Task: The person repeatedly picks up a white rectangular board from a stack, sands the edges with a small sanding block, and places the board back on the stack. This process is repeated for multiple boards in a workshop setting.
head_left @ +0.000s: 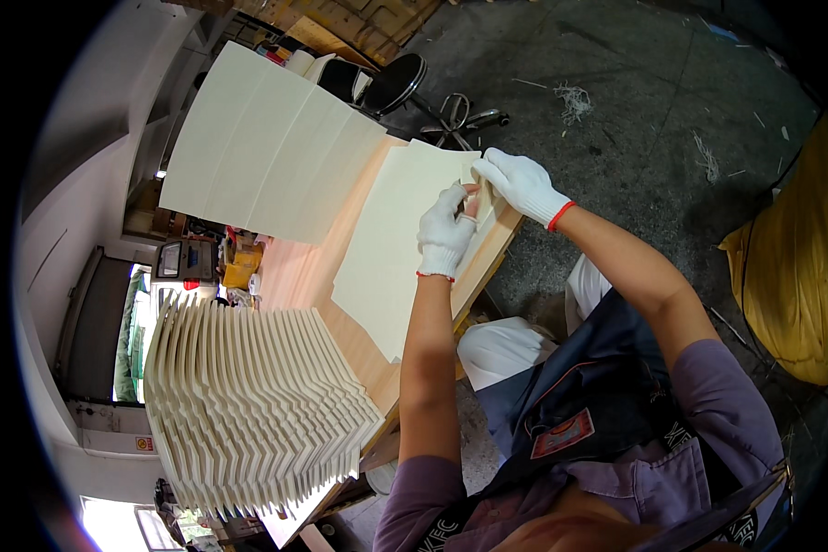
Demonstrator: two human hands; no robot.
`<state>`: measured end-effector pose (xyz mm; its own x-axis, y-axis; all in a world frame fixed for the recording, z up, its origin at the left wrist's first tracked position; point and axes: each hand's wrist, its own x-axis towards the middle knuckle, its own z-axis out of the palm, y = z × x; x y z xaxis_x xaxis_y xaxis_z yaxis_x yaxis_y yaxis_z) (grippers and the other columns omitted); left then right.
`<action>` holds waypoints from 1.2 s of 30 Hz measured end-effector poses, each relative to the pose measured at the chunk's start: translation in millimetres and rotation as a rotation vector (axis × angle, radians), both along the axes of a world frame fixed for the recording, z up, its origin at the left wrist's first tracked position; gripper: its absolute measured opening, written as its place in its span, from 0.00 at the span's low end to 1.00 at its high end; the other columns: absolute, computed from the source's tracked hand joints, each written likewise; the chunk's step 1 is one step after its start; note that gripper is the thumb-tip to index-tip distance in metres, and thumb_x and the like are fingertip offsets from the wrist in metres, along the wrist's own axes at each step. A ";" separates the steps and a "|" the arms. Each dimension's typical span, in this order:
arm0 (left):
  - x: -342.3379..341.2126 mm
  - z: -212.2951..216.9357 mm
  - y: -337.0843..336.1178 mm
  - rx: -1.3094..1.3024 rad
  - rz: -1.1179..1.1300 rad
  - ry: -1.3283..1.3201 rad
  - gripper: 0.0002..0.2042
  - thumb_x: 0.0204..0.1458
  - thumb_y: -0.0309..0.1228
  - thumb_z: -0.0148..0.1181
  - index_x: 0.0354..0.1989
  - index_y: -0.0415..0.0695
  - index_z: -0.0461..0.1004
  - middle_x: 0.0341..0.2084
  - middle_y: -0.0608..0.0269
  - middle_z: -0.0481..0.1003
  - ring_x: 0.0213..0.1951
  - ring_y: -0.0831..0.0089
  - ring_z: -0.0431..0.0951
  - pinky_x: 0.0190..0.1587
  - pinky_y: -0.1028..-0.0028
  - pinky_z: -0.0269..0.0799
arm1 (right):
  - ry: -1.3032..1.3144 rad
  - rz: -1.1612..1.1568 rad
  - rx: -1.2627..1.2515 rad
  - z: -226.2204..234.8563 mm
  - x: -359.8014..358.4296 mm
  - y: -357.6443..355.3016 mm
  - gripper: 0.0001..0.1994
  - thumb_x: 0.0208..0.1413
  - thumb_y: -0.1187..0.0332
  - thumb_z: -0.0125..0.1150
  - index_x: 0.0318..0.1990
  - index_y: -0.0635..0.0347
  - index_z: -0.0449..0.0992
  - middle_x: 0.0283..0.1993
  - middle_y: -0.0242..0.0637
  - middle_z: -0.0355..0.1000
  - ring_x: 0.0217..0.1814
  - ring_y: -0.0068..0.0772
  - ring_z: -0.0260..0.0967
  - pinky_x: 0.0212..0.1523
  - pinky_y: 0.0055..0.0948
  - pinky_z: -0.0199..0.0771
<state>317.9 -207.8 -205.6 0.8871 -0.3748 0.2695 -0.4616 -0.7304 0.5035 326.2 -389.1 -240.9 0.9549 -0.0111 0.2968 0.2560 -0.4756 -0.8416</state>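
Observation:
A large cream sheet, which looks like foam or thick card, lies flat on the wooden workbench. Both my hands wear white knit gloves with red cuffs and meet at the sheet's right end. My right hand has its fingers closed over the end, where a narrow flap stands up or is folded. Just left of it, my left hand is closed at the same edge, with bare skin showing at some fingertips. The exact grip under the fingers is partly hidden.
Overlapping cream sheets lie at the bench's far left. A tall stack of shaped cream pieces stands at the near left. Beyond the wooden bench is a black swivel stool. A yellow sheet hangs at right; string scraps litter the floor.

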 end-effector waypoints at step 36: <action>-14.6 3.5 -7.9 0.295 0.019 -0.228 0.20 0.47 0.32 0.61 0.52 0.57 0.75 0.53 0.59 0.74 0.48 0.57 0.77 0.49 0.64 0.75 | -0.161 0.064 -0.501 -0.4 -7.6 -31.4 0.21 0.60 0.44 0.48 0.37 0.52 0.74 0.31 0.41 0.74 0.36 0.47 0.74 0.37 0.44 0.71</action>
<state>303.3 -215.8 -202.1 0.8243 -0.4495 0.3442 -0.5223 -0.8383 0.1561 318.6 -420.4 -241.3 0.8909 0.2261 0.3940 0.4048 -0.7886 -0.4629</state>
